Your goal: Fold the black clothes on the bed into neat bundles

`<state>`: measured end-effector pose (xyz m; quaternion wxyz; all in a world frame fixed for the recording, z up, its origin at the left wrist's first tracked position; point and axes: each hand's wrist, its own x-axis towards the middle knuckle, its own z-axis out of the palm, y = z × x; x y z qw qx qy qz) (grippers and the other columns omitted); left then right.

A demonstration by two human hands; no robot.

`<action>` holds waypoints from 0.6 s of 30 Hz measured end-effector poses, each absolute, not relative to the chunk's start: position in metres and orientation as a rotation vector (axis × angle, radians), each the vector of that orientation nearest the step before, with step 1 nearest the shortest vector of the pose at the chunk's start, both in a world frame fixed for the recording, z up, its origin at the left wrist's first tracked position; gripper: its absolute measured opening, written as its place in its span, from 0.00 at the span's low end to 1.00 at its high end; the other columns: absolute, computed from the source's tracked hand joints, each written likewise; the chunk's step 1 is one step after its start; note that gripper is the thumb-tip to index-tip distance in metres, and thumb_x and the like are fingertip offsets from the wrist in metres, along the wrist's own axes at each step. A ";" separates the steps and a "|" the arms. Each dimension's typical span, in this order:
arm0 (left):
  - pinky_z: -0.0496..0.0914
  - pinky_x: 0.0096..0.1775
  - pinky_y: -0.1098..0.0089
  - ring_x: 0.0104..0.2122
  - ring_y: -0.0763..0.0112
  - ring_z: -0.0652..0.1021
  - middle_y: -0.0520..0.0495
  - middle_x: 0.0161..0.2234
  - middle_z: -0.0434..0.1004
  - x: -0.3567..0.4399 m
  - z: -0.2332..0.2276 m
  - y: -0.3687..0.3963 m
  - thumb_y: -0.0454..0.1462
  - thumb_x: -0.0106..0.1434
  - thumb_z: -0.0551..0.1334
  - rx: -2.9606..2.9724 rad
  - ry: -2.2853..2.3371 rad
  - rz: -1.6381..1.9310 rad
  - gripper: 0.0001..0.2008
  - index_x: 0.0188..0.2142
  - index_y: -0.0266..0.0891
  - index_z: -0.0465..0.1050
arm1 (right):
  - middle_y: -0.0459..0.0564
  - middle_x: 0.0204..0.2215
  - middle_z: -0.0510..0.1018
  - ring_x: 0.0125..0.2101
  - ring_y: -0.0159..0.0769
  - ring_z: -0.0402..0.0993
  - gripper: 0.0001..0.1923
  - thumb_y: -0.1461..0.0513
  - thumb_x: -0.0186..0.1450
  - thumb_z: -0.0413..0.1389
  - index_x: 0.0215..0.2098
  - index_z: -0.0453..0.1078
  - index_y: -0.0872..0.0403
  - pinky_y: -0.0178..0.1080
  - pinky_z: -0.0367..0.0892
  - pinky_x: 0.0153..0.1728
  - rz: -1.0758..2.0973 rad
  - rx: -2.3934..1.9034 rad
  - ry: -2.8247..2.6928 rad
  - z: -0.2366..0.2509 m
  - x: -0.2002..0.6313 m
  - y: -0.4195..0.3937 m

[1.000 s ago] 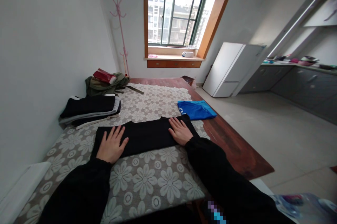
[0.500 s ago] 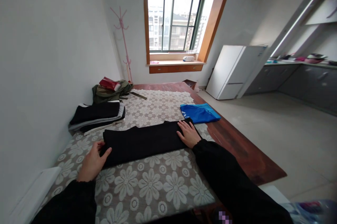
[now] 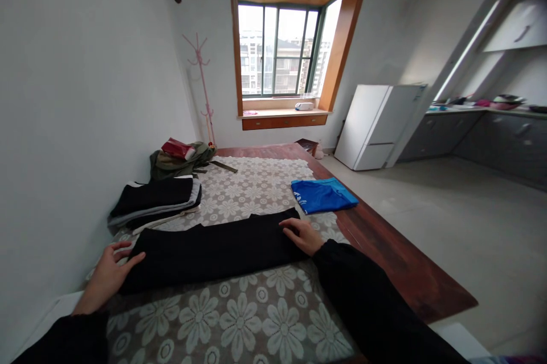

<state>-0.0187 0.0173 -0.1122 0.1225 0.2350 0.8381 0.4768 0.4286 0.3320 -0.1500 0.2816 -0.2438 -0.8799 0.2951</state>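
Black garment (image 3: 213, 251) lay mid-frame between the left hand (image 3: 106, 277), fingers spread at its left end, and the right hand (image 3: 302, 235), curled on its right end. It rested on a floral tablecloth (image 3: 239, 318); a window (image 3: 280, 50) stood at upper centre.

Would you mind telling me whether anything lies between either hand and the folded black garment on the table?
Nothing visible does: the left hand touches the black garment at its left end, and the right hand rests on its right end.
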 end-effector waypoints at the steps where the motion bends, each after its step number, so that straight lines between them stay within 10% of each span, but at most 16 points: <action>1: 0.78 0.40 0.53 0.42 0.44 0.81 0.39 0.45 0.76 -0.018 -0.097 0.017 0.56 0.38 0.70 0.618 2.385 1.390 0.38 0.46 0.43 0.63 | 0.53 0.41 0.83 0.40 0.45 0.80 0.14 0.54 0.71 0.54 0.47 0.76 0.51 0.46 0.74 0.44 0.875 -0.656 -2.325 -0.149 0.427 0.331; 6: 0.75 0.50 0.48 0.52 0.38 0.76 0.40 0.50 0.76 0.030 -0.004 0.060 0.53 0.34 0.72 0.785 2.216 1.527 0.39 0.46 0.46 0.67 | 0.51 0.34 0.82 0.25 0.37 0.75 0.24 0.43 0.70 0.54 0.48 0.73 0.52 0.38 0.69 0.24 1.356 -0.666 -1.995 -0.149 0.421 0.333; 10: 0.77 0.48 0.50 0.41 0.53 0.80 0.41 0.48 0.75 0.110 0.038 0.127 0.51 0.43 0.74 1.237 1.929 1.541 0.36 0.49 0.41 0.65 | 0.47 0.24 0.78 0.16 0.34 0.70 0.32 0.36 0.66 0.54 0.49 0.69 0.54 0.32 0.60 0.14 1.618 -0.681 -1.821 -0.147 0.421 0.334; 15: 0.77 0.49 0.56 0.46 0.55 0.81 0.38 0.55 0.73 0.193 0.020 0.184 0.48 0.59 0.69 1.285 1.221 1.536 0.25 0.49 0.39 0.65 | 0.58 0.36 0.83 0.26 0.45 0.81 0.45 0.29 0.65 0.39 0.57 0.67 0.54 0.43 0.75 0.23 1.974 -0.730 -1.615 -0.144 0.428 0.335; 18: 0.75 0.51 0.58 0.48 0.53 0.81 0.37 0.50 0.76 0.203 -0.016 0.192 0.49 0.62 0.67 1.310 1.254 1.510 0.20 0.45 0.38 0.69 | 0.59 0.41 0.83 0.39 0.51 0.83 0.36 0.34 0.67 0.47 0.51 0.73 0.53 0.52 0.79 0.39 1.973 -0.831 -1.548 -0.147 0.431 0.339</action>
